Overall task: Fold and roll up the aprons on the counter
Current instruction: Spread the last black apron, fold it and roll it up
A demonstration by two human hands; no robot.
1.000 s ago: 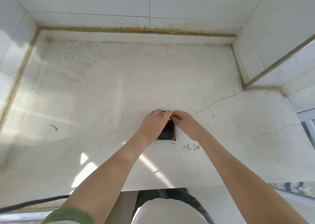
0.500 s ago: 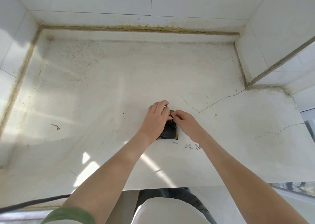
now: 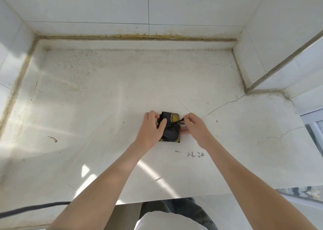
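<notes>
The table (image 3: 87, 107) is walled at 12 and 3 o'clock and ends in an open edge at 6; room for moving is left toward 9. Near its centre, the rolled dark apron bundle (image 3: 172, 133) is held down by the left hand (image 3: 152, 130), its grip curled on the roll. The tie string (image 3: 180, 120) is pinched in the grip of the right hand (image 3: 195, 126). Should that pinch slip, the roll is likely to be loosened.

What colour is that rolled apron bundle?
The rolled fabric apron bundle is dark with yellow patches; head view.
</notes>
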